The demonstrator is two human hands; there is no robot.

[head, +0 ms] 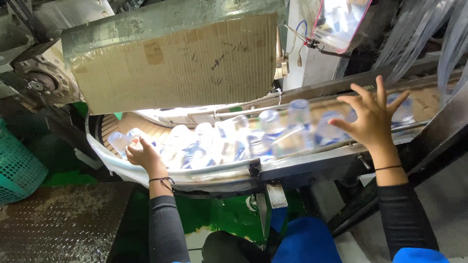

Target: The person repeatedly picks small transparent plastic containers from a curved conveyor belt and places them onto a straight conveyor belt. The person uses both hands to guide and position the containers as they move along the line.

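Left hand [145,155] curled on a clear plastic bottle [119,141] at the conveyor's [302,163] curved end. Right hand [373,117] spread open, fingers apart, over blurred bottles [292,129] farther along. Cardboard sheet [175,61] above.

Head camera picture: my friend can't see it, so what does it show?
Two bare hands reach over a conveyor crowded with clear plastic bottles. The left hand touches bottles at the curved end; the right hand is spread open above others. A cardboard sheet hangs overhead.

Glossy clear plastic bottles [273,129], matt creased cardboard [175,63], dull metal rail [312,163]
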